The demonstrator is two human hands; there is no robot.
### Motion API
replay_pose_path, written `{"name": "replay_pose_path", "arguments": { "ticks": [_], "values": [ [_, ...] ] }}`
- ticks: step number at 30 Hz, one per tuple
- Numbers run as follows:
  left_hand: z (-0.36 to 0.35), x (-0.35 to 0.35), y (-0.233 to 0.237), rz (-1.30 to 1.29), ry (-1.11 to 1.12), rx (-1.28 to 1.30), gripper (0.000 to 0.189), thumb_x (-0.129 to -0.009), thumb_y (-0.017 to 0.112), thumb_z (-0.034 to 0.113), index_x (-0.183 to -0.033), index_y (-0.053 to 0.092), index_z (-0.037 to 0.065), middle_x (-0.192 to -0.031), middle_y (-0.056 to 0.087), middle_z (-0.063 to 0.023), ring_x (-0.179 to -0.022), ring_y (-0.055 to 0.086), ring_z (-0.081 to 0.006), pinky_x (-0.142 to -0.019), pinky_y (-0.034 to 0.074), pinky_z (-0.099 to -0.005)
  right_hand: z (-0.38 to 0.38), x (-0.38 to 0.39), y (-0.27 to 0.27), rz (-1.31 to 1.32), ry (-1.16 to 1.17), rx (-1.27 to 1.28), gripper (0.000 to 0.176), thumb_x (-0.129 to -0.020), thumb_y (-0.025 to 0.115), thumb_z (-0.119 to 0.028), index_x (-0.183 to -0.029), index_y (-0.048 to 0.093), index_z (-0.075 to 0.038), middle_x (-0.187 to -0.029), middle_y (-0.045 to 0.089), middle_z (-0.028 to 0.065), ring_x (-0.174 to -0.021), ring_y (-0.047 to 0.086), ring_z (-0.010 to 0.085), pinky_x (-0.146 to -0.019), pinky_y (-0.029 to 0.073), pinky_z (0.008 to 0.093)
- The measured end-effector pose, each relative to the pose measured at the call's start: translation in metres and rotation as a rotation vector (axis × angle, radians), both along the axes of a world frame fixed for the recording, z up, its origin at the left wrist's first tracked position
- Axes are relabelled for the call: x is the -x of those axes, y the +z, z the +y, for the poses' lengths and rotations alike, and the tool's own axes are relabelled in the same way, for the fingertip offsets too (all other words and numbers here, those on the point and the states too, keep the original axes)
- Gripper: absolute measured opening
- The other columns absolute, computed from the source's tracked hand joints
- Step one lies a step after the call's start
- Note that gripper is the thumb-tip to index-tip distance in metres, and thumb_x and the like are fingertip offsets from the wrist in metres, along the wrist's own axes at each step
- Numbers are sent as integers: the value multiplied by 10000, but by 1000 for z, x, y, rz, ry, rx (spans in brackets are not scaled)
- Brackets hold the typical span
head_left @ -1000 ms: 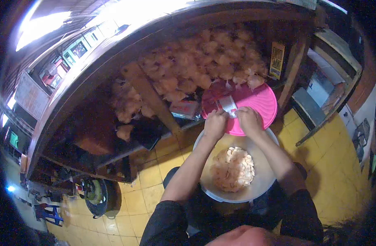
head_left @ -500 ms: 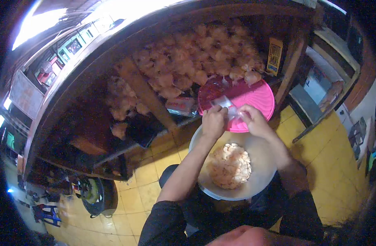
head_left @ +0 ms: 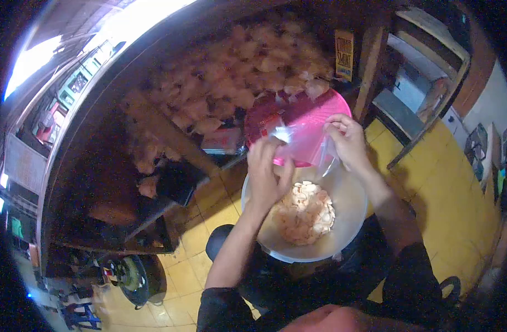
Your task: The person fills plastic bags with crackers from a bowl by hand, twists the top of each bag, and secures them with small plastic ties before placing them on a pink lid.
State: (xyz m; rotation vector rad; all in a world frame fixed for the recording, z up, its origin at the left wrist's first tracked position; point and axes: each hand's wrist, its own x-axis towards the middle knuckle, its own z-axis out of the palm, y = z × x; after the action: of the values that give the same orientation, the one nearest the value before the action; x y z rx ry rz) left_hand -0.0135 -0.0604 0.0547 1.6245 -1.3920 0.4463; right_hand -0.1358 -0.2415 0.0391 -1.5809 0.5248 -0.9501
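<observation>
A clear plastic bag is stretched between my two hands, above the near rim of a pink ribbed tray. My right hand pinches the bag's right edge between thumb and fingers. On the other side, my left hand has its fingers curled at the bag's left edge, the thumb a little apart. Below them, a pale round basin sits at my lap, holding thin whitish slices heaped in its middle. No slices show inside the bag.
Behind the tray, a wooden shelf holds many filled clear packets. A yellow box stands at its right end. A stack of flat packs lies left of the tray. A black tub stands on yellow floor tiles.
The bag, bunched up earlier, is now spread wider as my hands moved apart. My left hand has turned and its thumb has come away. The whole view has shifted slightly.
</observation>
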Motion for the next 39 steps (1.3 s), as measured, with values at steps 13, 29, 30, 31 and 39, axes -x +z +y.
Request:
{"name": "replay_pose_path", "arguments": {
  "ticks": [13, 29, 30, 31, 39],
  "values": [
    [3, 31, -9, 155, -25, -52, 290, -833, 608, 34, -1104, 519, -19, -1030, 556, -212, -942, 570, -398, -800, 465, -432, 49, -5, 21, -156, 442, -545, 258, -947, 522, -67, -1202, 501, -33, -1023, 627, 80, -929, 631, 146, -789, 514, 270],
    [24, 10, -9, 1284, -233, -44, 69, -837, 686, 10, -895, 658, -15, -754, 662, -16, -682, 584, -35, -585, 446, -187, 65, -7, 14, 259, 397, 472, 297, -780, 787, -277, -818, 673, -5, -602, 612, 100, -531, 570, 109, -514, 447, 304],
    [25, 9, -13, 1357, -262, -5, 58, -830, 701, 11, -858, 651, 18, -751, 664, -16, -637, 576, -37, -558, 441, -185, 67, -5, 15, 303, 437, 369, 265, -824, 743, -276, -835, 695, -16, -609, 621, 100, -513, 565, 114, -502, 438, 317],
    [27, 4, -16, 1367, -252, 2, 58, -830, 701, 11, -858, 651, 18, -751, 664, -16, -637, 576, -37, -558, 441, -185, 67, -5, 15, 312, 450, 367, 265, -824, 743, -276, -835, 695, -16, -609, 621, 100, -513, 565, 114, -502, 438, 317],
    [34, -3, -9, 1322, -196, -16, 165, -867, 709, 145, -762, 606, 68, -742, 594, 41, -695, 525, -35, -608, 410, -218, 59, -9, -8, 313, 538, 251, 230, -856, 691, -238, -793, 696, -18, -618, 646, 72, -550, 574, 89, -515, 444, 282]
  ]
}}
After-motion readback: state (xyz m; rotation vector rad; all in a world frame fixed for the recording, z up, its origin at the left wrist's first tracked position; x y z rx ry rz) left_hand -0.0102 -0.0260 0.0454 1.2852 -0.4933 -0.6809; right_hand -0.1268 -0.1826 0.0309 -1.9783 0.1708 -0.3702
